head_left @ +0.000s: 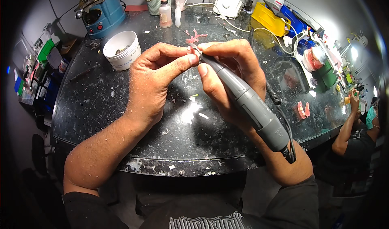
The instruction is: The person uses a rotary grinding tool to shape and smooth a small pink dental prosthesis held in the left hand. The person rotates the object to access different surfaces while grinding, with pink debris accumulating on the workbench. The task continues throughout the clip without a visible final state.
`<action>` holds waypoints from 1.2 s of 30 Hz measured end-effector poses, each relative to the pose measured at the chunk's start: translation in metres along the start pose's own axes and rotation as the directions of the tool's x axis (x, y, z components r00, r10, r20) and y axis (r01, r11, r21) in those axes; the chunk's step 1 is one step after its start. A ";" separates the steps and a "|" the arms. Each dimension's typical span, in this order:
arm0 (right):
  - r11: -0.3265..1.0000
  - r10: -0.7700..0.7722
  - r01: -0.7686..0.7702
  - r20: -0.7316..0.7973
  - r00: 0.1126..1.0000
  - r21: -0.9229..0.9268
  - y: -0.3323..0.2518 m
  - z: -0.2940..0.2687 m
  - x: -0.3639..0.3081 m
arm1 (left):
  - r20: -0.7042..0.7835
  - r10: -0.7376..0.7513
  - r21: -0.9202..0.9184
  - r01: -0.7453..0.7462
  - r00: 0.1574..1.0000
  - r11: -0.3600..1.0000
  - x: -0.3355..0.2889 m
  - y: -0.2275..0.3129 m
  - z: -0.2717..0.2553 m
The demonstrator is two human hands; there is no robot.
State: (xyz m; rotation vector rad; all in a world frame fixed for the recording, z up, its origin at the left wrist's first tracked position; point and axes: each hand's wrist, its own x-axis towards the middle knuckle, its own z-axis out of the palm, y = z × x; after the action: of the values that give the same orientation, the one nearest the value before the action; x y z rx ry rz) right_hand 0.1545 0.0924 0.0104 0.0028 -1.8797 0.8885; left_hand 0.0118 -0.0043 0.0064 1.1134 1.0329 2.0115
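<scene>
My right hand (229, 73) grips a grey rotary handpiece (247, 101) like a pen, its tip pointing up-left to my left fingertips. A black coiled cord (279, 103) leaves its rear end by my wrist. My left hand (156, 81) pinches a small pink piece (191, 50) between thumb and fingers, mostly hidden by them. The tool tip touches that piece. Both hands hover over a dark speckled worktop (101, 103) strewn with pale shavings.
A white tub (121, 50) stands back left, a blue machine (101, 12) behind it. Small bottles (165, 13) and pink scraps (195, 36) lie at the back. Yellow and blue bins (269, 20) and pink dental models (303, 109) sit right. Another person (358, 127) works at far right.
</scene>
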 end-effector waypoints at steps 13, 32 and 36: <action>0.996 -0.078 0.079 0.044 0.996 -0.029 0.000 -0.003 0.003 | -0.001 0.063 0.035 -0.062 0.998 0.997 0.000 -0.001 0.001; 0.983 -0.136 0.145 0.083 0.987 -0.112 0.005 0.000 0.004 | -0.014 0.014 0.012 -0.014 1.000 1.000 -0.001 -0.002 -0.003; 0.983 -0.180 0.176 -0.119 0.976 -0.049 0.011 0.006 0.005 | -0.029 0.056 0.082 -0.054 0.998 0.995 -0.001 0.001 0.004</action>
State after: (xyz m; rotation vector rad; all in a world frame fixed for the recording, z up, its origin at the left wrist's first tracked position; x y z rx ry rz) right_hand 0.1434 0.0991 0.0066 0.0901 -1.7506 0.7140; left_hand 0.0152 -0.0039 0.0078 1.1678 1.1195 2.0518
